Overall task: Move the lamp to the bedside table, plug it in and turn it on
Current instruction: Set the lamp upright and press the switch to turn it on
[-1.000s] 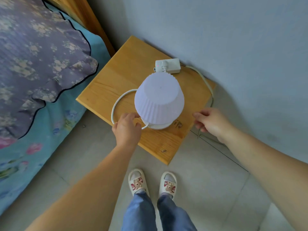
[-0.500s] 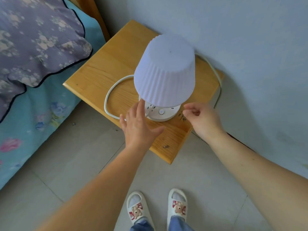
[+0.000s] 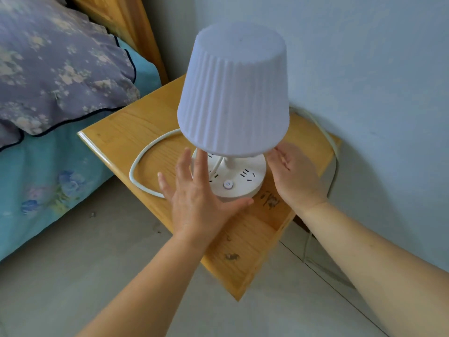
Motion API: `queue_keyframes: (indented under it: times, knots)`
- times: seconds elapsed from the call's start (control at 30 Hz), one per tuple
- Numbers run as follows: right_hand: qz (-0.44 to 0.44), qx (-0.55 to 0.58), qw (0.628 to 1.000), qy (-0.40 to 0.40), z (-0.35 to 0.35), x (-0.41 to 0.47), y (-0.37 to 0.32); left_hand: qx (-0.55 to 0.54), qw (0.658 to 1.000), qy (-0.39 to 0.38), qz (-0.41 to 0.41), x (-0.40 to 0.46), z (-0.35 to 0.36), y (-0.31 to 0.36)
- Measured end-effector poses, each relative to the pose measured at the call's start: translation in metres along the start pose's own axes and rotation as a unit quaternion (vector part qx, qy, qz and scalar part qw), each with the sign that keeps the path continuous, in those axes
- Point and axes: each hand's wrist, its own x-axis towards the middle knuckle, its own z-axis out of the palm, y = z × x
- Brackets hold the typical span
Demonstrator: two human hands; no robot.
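Note:
A lamp with a pleated white shade (image 3: 234, 93) stands upright on the wooden bedside table (image 3: 126, 132). Its round white base (image 3: 245, 177) carries socket slots and a small power button (image 3: 228, 184) at the front. My left hand (image 3: 194, 193) is spread open against the base's left front, thumb under its front edge. My right hand (image 3: 291, 176) lies open against the base's right side. The lamp's white cord (image 3: 143, 154) loops over the table to the left. The power strip is hidden behind the shade.
A bed with a turquoise sheet (image 3: 48, 181) and a purple floral pillow (image 3: 56, 69) lies to the left, under a wooden headboard (image 3: 126, 23). A cable (image 3: 325, 132) runs down between table and grey wall (image 3: 364, 69). Grey tiled floor (image 3: 85, 259) is in front.
The view has dropped lower and closer to the lamp. My left hand has opened from a fist and both hands have come in against the base. The power strip is now hidden.

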Motion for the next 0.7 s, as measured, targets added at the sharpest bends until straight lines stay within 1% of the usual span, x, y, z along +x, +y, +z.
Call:
queue_keyframes:
  times: [0.07, 0.27, 0.33, 0.47, 0.53, 0.6, 0.7]
  knots:
    - [-0.041, -0.005, 0.999, -0.002, 0.003, 0.008, 0.003, -0.008, 0.999, 0.027, 0.018, 0.002, 0.006, -0.003]
    - [-0.111, 0.002, 0.994, 0.005, 0.016, 0.026, 0.018, -0.022, 0.995, 0.089, 0.042, 0.003, 0.02, -0.007]
    - [-0.103, 0.009, 0.995, -0.006, 0.021, 0.028, 0.024, 0.0, 0.995, 0.097, 0.031, 0.001, 0.022, -0.007]
    - [-0.077, 0.033, 0.996, -0.018, 0.025, 0.029, 0.026, 0.034, 0.997, 0.061, -0.031, 0.0, 0.018, -0.003]
    - [-0.055, 0.051, 0.997, -0.019, 0.026, 0.029, 0.025, 0.044, 0.997, 0.054, -0.036, -0.001, 0.018, -0.001]
    - [-0.033, 0.07, 0.997, -0.005, 0.03, 0.032, 0.026, 0.047, 0.997, 0.055, -0.037, 0.001, 0.019, -0.001]
    - [-0.019, 0.069, 0.997, 0.028, 0.036, 0.036, 0.027, 0.041, 0.996, 0.065, -0.033, 0.004, 0.022, -0.004]
